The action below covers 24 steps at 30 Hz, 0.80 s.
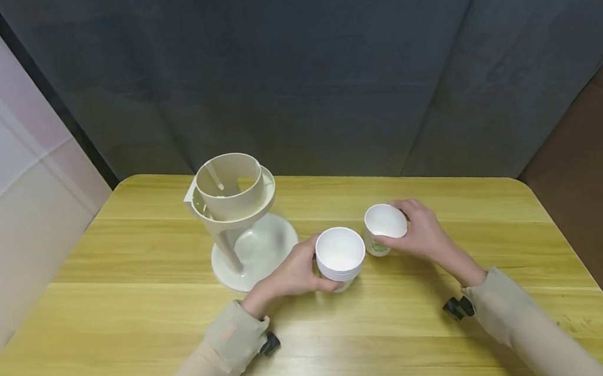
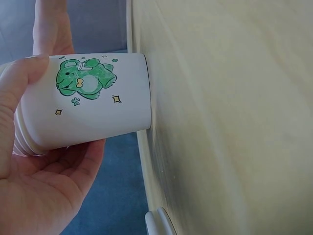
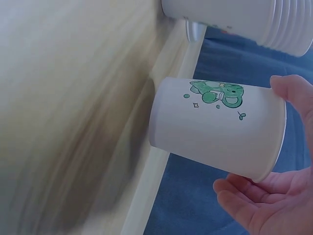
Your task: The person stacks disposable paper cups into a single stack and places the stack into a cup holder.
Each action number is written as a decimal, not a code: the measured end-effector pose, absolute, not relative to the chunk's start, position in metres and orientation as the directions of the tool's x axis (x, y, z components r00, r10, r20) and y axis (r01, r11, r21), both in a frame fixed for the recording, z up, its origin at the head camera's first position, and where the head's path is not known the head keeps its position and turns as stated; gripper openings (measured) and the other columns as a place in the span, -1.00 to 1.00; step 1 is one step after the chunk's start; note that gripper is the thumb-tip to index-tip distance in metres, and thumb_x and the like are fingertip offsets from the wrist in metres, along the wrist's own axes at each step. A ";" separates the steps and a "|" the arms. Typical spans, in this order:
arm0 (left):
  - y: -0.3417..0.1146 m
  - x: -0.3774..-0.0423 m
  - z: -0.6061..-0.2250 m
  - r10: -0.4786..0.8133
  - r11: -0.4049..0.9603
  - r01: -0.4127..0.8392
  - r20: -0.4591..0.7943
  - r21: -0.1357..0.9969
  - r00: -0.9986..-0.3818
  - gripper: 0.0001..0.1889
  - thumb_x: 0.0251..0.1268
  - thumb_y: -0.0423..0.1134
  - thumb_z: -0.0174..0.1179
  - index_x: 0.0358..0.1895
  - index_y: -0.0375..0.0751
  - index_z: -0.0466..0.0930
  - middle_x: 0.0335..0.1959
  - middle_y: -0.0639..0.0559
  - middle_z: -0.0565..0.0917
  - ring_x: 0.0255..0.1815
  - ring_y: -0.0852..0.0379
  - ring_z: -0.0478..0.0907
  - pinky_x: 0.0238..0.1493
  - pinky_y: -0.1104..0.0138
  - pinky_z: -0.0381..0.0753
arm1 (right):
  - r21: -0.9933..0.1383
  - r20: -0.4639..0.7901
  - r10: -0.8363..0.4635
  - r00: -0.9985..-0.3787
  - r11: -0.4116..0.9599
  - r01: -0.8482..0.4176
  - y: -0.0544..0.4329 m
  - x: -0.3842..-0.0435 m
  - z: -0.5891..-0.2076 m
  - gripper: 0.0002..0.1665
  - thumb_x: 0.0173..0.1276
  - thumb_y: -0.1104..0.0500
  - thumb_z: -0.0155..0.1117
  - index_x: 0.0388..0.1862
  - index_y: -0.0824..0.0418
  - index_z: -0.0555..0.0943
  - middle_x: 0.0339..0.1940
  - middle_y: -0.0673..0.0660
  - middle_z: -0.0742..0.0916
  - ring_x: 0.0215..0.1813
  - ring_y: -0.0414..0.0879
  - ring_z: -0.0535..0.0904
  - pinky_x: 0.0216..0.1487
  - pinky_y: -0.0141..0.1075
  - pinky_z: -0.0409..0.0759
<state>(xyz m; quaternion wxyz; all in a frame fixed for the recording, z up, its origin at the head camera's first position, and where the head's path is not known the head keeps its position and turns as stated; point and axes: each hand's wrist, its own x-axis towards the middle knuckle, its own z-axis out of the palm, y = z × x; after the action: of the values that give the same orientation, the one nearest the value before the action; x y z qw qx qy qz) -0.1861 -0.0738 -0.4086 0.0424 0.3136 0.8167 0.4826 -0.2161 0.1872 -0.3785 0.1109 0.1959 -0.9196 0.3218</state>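
Observation:
My left hand (image 1: 296, 271) grips a stack of white paper cups (image 1: 340, 250), its thumb and fingers round the sides just under the nested rims. The left wrist view shows a green cartoon animal with small stars on the stack's outer cup (image 2: 98, 107). To the right, my right hand (image 1: 423, 231) holds a single paper cup (image 1: 384, 221) near its rim, thumb on one side and fingers on the other. That cup (image 3: 210, 132) bears a similar green print and stands upright at the tabletop. A narrow gap separates it from the stack.
Left of the stack stands a cream plastic stand (image 1: 226, 247) with an open ring-shaped holder (image 1: 231, 205) on top and a round base (image 1: 279, 237). The wooden table (image 1: 131, 319) ends at a dark grey curtain (image 1: 293, 82) behind.

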 end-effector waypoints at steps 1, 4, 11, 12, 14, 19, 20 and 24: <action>-0.074 -0.186 -0.409 0.553 0.338 0.472 0.233 0.815 -0.800 -0.19 -0.27 -0.29 0.51 0.20 -0.34 0.35 0.04 -0.10 0.57 0.06 0.06 0.50 0.13 0.20 0.45 | -0.550 0.328 -0.291 -0.899 0.715 -0.432 0.188 -0.214 -0.379 -0.22 -0.17 0.04 0.58 -0.03 0.47 0.53 -0.14 0.34 0.62 -0.14 0.16 0.54 -0.24 -0.03 0.58; -0.074 -0.186 -0.408 0.553 0.339 0.475 0.236 0.812 -0.799 -0.19 -0.27 -0.28 0.51 0.20 -0.33 0.35 0.04 -0.10 0.57 0.06 0.06 0.50 0.13 0.19 0.45 | -0.547 0.332 -0.297 -0.895 0.712 -0.439 0.189 -0.207 -0.379 -0.22 -0.19 0.02 0.59 -0.04 0.44 0.53 -0.16 0.31 0.63 -0.17 0.12 0.54 -0.27 -0.08 0.59; -0.075 -0.186 -0.408 0.554 0.345 0.471 0.229 0.812 -0.801 -0.18 -0.26 -0.27 0.51 0.21 -0.31 0.35 0.05 -0.08 0.57 0.07 0.07 0.50 0.16 0.18 0.43 | -0.566 0.328 -0.299 -0.896 0.697 -0.440 0.188 -0.191 -0.368 -0.24 -0.20 0.05 0.60 -0.04 0.41 0.53 -0.16 0.27 0.62 -0.17 0.10 0.54 -0.24 -0.07 0.59; -0.075 -0.186 -0.408 0.553 0.345 0.471 0.230 0.812 -0.801 -0.18 -0.26 -0.27 0.51 0.21 -0.31 0.35 0.05 -0.08 0.57 0.07 0.07 0.50 0.16 0.18 0.43 | -0.570 0.326 -0.297 -0.898 0.696 -0.437 0.188 -0.189 -0.365 -0.24 -0.20 0.06 0.60 -0.03 0.41 0.53 -0.16 0.28 0.62 -0.16 0.10 0.55 -0.22 -0.06 0.59; -0.075 -0.186 -0.408 0.553 0.345 0.473 0.231 0.811 -0.801 -0.18 -0.27 -0.27 0.52 0.21 -0.31 0.35 0.05 -0.08 0.57 0.07 0.07 0.50 0.15 0.18 0.43 | -0.580 0.324 -0.295 -0.899 0.689 -0.435 0.188 -0.185 -0.359 -0.24 -0.20 0.08 0.60 -0.03 0.41 0.53 -0.15 0.28 0.62 -0.15 0.12 0.55 -0.20 -0.03 0.59; -0.075 -0.186 -0.408 0.550 0.344 0.473 0.234 0.812 -0.802 -0.18 -0.28 -0.28 0.52 0.21 -0.31 0.35 0.04 -0.08 0.57 0.06 0.08 0.50 0.14 0.19 0.44 | -0.602 0.317 -0.294 -0.902 0.672 -0.430 0.188 -0.177 -0.342 -0.24 -0.20 0.10 0.60 0.00 0.39 0.53 -0.13 0.26 0.62 -0.11 0.09 0.55 -0.11 -0.04 0.58; -0.075 -0.186 -0.408 0.550 0.343 0.473 0.235 0.812 -0.802 -0.18 -0.28 -0.28 0.52 0.21 -0.32 0.35 0.04 -0.08 0.57 0.06 0.08 0.50 0.14 0.19 0.44 | -0.606 0.318 -0.293 -0.902 0.669 -0.430 0.188 -0.175 -0.339 -0.24 -0.19 0.11 0.60 0.00 0.39 0.53 -0.13 0.25 0.62 -0.10 0.08 0.55 -0.09 -0.04 0.58; -0.074 -0.185 -0.408 0.552 0.340 0.480 0.241 0.809 -0.798 -0.18 -0.28 -0.28 0.52 0.20 -0.32 0.36 0.03 -0.09 0.58 0.05 0.07 0.50 0.14 0.20 0.44 | -0.606 0.347 -0.290 -0.892 0.656 -0.449 0.187 -0.168 -0.324 -0.28 -0.19 0.15 0.60 -0.02 0.39 0.53 -0.14 0.23 0.62 -0.10 0.07 0.55 -0.08 -0.04 0.58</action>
<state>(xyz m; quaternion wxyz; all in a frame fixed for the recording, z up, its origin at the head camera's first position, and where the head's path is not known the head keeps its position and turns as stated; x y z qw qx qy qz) -0.1854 -0.0738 -0.4078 0.0377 0.3155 0.8177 0.4800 -0.1681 0.1872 -0.3236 0.1102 0.2047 -0.9034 0.3604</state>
